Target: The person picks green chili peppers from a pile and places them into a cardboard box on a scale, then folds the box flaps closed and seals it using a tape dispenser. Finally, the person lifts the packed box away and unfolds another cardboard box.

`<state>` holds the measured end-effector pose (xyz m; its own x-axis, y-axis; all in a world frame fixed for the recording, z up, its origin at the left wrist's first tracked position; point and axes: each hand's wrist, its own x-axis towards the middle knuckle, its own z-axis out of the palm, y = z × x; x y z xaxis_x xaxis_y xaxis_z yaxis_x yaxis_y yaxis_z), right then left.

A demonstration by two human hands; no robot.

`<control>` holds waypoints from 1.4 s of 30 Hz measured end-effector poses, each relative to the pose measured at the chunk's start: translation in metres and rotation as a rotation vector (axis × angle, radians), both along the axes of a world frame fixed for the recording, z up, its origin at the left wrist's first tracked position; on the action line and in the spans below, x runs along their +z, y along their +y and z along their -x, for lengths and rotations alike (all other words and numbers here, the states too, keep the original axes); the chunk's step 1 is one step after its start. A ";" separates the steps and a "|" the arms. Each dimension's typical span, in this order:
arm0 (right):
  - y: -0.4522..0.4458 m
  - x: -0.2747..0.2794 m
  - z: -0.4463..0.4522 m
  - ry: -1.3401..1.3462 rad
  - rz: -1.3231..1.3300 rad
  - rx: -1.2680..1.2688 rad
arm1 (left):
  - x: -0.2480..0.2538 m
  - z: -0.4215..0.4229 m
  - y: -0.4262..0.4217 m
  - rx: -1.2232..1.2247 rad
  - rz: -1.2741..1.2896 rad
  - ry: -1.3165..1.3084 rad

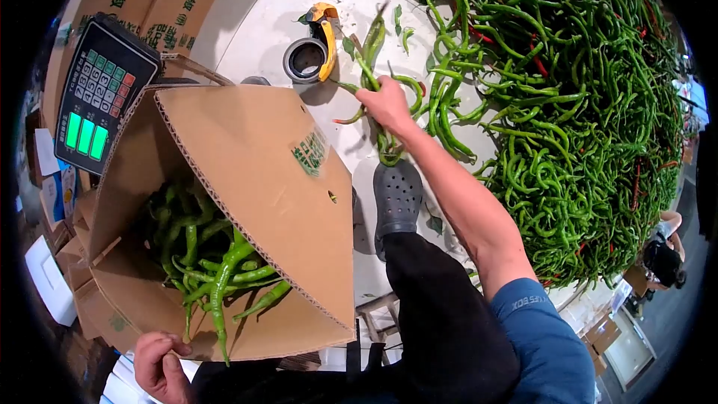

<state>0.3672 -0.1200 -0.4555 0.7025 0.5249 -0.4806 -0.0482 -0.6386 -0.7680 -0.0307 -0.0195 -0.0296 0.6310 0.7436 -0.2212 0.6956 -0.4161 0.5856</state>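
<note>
An open cardboard box point(262, 150) leans at the left with long green peppers point(224, 277) inside, some poking out over its lower edge. My left hand point(161, 366) is at the box's bottom edge, its fingers curled against the cardboard rim. Over the pale floor, my right hand point(385, 107) is closed around a small bunch of green peppers point(370, 49), whose ends stick out above and below the fingers. To its right, a large heap of green peppers point(576, 97) with a few red ones spreads across the floor.
A scale's keypad and lit display point(105, 93) stand behind the box. A yellow tape dispenser point(326, 41) with a dark roll lies on the floor point(254, 41). My grey shoe point(398, 202) is below my right hand. Another person point(662, 258) is at the far right.
</note>
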 end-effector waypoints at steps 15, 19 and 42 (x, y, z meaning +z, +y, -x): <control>-0.030 0.303 -0.047 -0.042 -0.573 0.279 | 0.018 -0.037 0.004 0.032 0.110 -0.481; -0.019 0.351 -0.031 -0.395 -0.743 0.629 | 0.033 -0.099 0.018 0.160 0.230 -0.436; -0.096 0.072 -0.039 -0.331 0.053 0.108 | 0.093 -0.018 0.038 0.507 0.952 -1.212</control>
<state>0.4058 -0.2159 -0.3837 0.7669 0.5846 -0.2648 0.2676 -0.6663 -0.6961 -0.0129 0.0185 0.0632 0.5139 0.8107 -0.2805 -0.3962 0.5143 0.7606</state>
